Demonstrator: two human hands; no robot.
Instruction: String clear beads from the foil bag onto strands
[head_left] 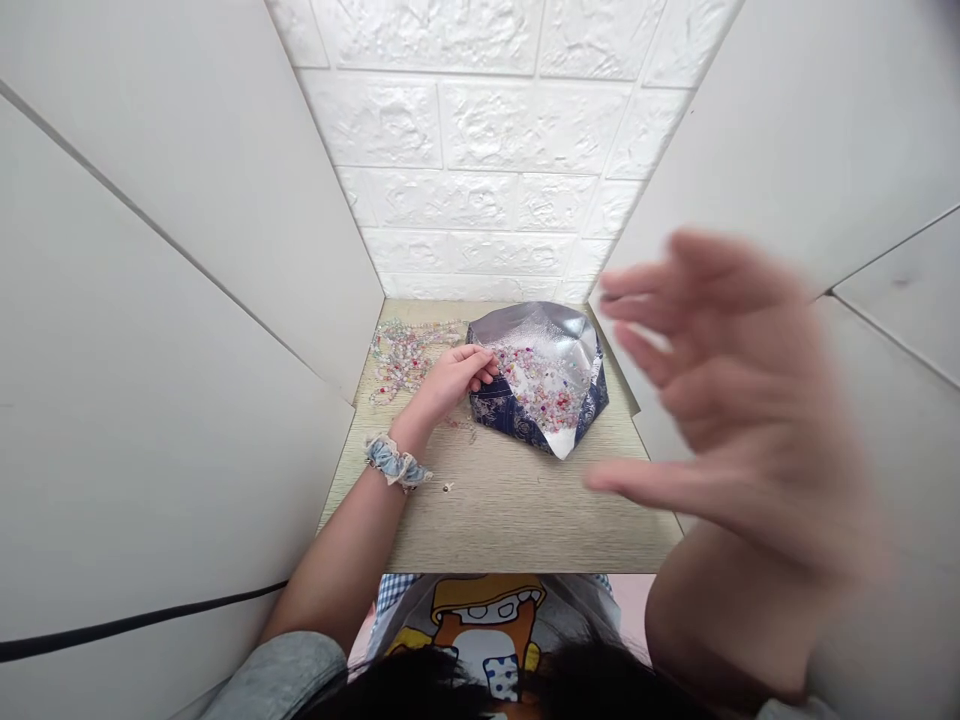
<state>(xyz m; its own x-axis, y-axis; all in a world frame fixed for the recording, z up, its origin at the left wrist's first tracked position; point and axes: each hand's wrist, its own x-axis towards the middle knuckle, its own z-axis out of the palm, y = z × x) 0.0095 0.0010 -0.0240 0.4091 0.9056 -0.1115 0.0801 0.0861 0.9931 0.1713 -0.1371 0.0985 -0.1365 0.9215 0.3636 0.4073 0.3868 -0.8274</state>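
A dark blue patterned bag [499,405] with a silvery lining lies opened out on the small table, with loose pink, red, white and clear beads [559,395] inside it. My left hand [466,370] is at the bag's left rim, its fingers curled and pinched together. Whatever those fingers hold, if anything, is too small to make out. Up close to the camera on the right, my right hand [739,390] is raised and blurred, thumb and fingers spread apart with nothing seen between them. Beaded strands [405,355] lie in a heap left of the bag.
White panels [315,200] close in on both sides, and a white brick-patterned wall [525,120] stands behind the wooden tabletop [517,520]. A tiny light-coloured piece [448,487] lies near my left wrist. A black cable [142,622] runs along the left panel.
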